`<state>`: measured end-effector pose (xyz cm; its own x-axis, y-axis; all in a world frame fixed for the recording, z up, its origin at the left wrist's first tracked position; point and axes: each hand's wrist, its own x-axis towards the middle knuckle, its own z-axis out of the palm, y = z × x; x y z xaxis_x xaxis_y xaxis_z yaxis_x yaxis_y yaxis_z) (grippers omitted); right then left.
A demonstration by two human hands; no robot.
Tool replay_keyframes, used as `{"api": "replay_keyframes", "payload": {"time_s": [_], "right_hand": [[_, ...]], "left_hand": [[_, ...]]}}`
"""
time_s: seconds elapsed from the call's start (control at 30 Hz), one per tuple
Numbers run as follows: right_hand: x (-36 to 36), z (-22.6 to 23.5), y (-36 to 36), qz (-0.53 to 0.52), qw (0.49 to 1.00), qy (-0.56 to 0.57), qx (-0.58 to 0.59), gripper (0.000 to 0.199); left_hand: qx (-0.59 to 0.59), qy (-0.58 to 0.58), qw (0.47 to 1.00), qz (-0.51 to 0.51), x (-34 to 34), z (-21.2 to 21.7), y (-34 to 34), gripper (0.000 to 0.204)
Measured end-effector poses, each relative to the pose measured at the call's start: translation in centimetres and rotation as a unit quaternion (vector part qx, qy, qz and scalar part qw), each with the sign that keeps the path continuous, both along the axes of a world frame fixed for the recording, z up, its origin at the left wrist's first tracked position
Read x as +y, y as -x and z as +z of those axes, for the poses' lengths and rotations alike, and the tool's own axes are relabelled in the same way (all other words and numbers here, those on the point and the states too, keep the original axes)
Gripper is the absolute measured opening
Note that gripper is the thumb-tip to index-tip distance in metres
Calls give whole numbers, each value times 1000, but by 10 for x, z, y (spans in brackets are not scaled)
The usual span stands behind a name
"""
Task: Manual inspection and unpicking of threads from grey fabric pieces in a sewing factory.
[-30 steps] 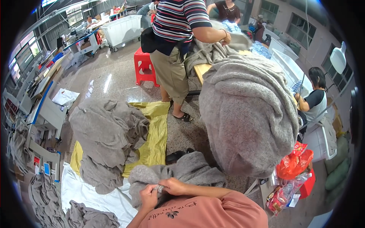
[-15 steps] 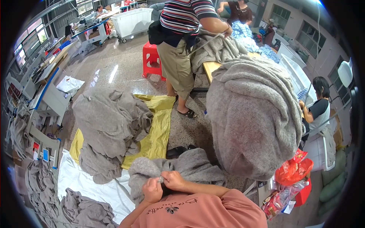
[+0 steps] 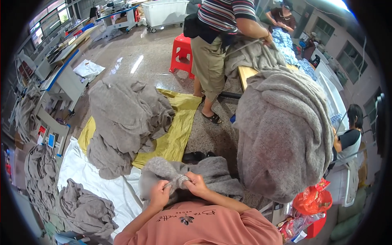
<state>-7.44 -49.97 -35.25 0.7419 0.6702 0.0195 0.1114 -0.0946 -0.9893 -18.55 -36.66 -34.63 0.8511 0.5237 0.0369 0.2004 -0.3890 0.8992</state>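
Observation:
Across my lap lies a fuzzy grey knit cloth (image 3: 214, 169). My left hand (image 3: 159, 194) is closed on a bunched piece of it, and my right hand (image 3: 196, 184) grips the same cloth a short way to the right. Between the two fists a twisted, knot-like gather of the knit shows. Part of the cloth left of my left hand is blurred. The fingertips of both hands are partly hidden in the folds.
A tall grey knit heap (image 3: 286, 134) stands right, by a yellow-topped table (image 3: 246, 76). Another grey pile (image 3: 122, 118) lies on yellow sheeting (image 3: 183, 110). A person in a striped shirt (image 3: 220, 18) stands ahead, beside a red stool (image 3: 182, 55). Red bags (image 3: 312, 200) sit lower right.
My hands have moved apart, and a twisted gather of cloth now shows between them. The whole view has shifted a little to the left. Both hands still grip the knit.

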Motion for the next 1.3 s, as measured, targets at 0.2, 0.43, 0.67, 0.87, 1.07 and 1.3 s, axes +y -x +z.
{"api": "replay_keyframes", "payload": {"time_s": [0.2,0.43,0.67,0.87,1.07,1.3], "right_hand": [[10,17,-1,170,968,-42,-179,25],[-1,13,-3,141,988,46,46,10],[2,-5,-12,156,985,61,35,20],[15,33,3,201,951,66,-224,23],[8,9,6,168,964,36,-201,6],[10,6,8,121,980,5,-158,3]], "left_hand": [[-92,-116,985,-92,-2,31,-8,8],[-38,-88,987,-128,1,49,-6,12],[47,65,994,-76,18,20,7,11],[31,-53,997,-49,4,9,3,12],[51,52,997,-26,0,8,3,11],[64,227,968,-84,5,5,2,12]]}}
